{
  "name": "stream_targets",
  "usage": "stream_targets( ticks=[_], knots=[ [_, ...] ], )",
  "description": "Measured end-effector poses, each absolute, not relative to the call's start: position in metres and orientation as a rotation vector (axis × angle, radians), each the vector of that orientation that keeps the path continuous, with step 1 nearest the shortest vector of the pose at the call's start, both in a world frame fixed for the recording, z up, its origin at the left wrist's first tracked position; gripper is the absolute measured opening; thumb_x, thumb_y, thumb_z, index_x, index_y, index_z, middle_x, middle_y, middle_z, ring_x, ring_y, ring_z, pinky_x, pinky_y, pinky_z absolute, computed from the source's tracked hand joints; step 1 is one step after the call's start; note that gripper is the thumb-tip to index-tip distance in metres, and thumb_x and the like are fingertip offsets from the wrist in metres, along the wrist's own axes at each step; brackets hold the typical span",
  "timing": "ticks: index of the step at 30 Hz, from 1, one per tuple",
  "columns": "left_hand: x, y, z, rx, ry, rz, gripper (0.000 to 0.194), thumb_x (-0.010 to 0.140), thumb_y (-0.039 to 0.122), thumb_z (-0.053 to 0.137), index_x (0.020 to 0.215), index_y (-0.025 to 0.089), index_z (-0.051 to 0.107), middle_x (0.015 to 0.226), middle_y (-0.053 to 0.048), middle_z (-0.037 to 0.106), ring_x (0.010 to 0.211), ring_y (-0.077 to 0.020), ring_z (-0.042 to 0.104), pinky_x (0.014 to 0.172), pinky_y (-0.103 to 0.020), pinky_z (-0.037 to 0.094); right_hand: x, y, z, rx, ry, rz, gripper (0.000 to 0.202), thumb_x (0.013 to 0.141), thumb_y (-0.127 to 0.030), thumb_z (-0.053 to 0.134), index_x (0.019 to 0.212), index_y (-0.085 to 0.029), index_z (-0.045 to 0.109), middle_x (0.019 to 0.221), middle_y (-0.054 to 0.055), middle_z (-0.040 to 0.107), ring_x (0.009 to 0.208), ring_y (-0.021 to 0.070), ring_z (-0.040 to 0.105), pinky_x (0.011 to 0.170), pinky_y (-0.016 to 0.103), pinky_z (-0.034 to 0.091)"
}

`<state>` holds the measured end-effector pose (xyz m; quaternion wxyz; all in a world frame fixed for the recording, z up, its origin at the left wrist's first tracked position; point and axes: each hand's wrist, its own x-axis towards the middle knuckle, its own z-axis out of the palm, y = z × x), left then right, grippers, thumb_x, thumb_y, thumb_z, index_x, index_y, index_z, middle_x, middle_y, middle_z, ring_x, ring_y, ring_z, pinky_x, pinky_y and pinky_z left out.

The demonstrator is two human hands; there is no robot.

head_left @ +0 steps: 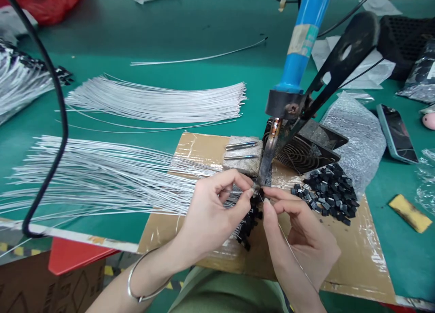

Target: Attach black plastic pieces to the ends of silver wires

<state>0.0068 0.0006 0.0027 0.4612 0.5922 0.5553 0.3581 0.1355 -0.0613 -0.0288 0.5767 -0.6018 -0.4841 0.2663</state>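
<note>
A blue-handled soldering iron (pixel 301 45) is fixed in a black metal stand (pixel 340 55), its tip pointing down between my hands. Just left of the tip, my left hand (pixel 217 204) is closed, thumb and forefinger pinching a white wire (pixel 234 192). My right hand (pixel 299 231) is closed too, close to the tip from the right. A thin silvery solder wire (pixel 294 252) leads from its fingertips down over the palm to the wrist. Between the fingertips sits a small black part, mostly hidden. Below lie several black connectors (pixel 249 224) on wire ends.
Loose white wires (pixel 102 175) spread leftward, with a neat bundle (pixel 156 100) behind. Black connectors (pixel 331 190) are heaped on the cardboard (pixel 356 254) at right. A fan (pixel 302 150), phone (pixel 397 134) and yellow sponge (pixel 410 213) lie beyond. A black cable (pixel 61 122) arches at left.
</note>
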Motion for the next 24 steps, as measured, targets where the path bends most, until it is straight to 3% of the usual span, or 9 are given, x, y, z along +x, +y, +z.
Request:
stream_targets(
  ticks=[8,14,24],
  knots=[
    [0.0062,0.0002,0.0020,1.453,1.334,0.911,0.011,0.080,0.016,0.064,0.070,0.017,0.067,0.075,-0.003,0.075,0.068,-0.0147,0.065,0.059,-0.022,0.048,0.1344,-0.0612,-0.0285,-1.386,-1.154,0.582,0.014,0.091,-0.010,0.072,0.084,-0.022,0.068,0.101,0.006,0.080,0.096,0.0187,0.078,0.089,0.031,0.062],
    [0.0053,-0.0016,0.0008,1.498,1.356,0.915,0.013,0.081,0.017,0.063,0.069,0.018,0.068,0.074,-0.002,0.075,0.062,-0.0133,0.059,0.052,-0.022,0.041,0.1337,-0.0603,-0.0293,-1.384,-1.168,0.544,0.013,0.091,-0.010,0.072,0.084,-0.021,0.069,0.101,0.006,0.081,0.095,0.0178,0.078,0.089,0.029,0.062],
    [0.0052,-0.0006,0.0002,1.493,1.337,0.926,0.012,0.081,0.016,0.064,0.070,0.017,0.069,0.075,-0.003,0.076,0.065,-0.0144,0.064,0.056,-0.023,0.046,0.1338,-0.0594,-0.0305,-1.362,-1.163,0.560,0.014,0.090,-0.009,0.072,0.084,-0.021,0.069,0.099,0.005,0.080,0.095,0.0166,0.078,0.089,0.028,0.062]
  ],
)
